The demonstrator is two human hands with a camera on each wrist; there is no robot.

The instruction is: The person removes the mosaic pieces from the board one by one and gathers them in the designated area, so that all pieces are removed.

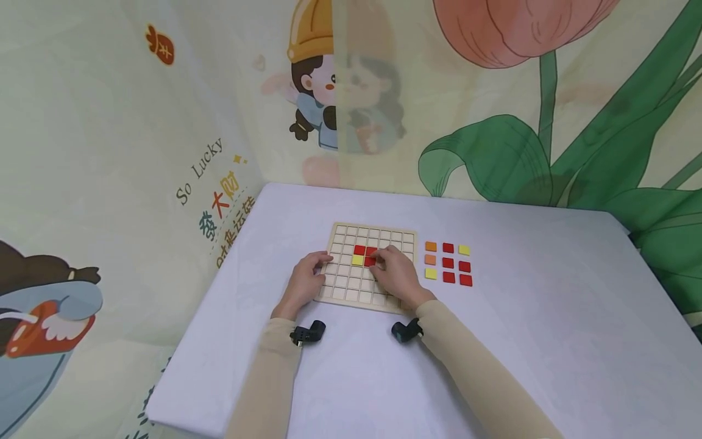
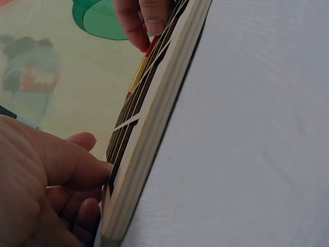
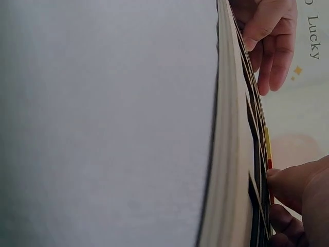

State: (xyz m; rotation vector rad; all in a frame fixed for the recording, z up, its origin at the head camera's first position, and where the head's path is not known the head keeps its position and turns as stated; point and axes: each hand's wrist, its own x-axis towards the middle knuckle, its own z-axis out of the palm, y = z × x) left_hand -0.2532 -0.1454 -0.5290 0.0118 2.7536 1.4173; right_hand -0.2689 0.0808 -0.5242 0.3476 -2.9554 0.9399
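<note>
A pale wooden grid board (image 1: 340,283) lies on the white-covered table. Near its middle, red tiles (image 1: 359,250) and one yellow tile (image 1: 358,260) sit side by side in the squares. My right hand (image 1: 396,274) reaches over the board from the right, thumb and finger pinching a red tile (image 1: 370,261) beside the yellow one; its fingers cover part of that tile. At the board's left edge rests my left hand (image 1: 304,281), fingers loosely bent. The left wrist view has its thumb (image 2: 77,164) against the board's rim.
Right of the board, loose tiles stand in three columns: orange tiles (image 1: 431,246), red tiles (image 1: 448,263) and yellow tiles (image 1: 464,250). A printed cloth (image 1: 378,171) hangs behind the table. Each wrist carries a small black camera (image 1: 308,333).
</note>
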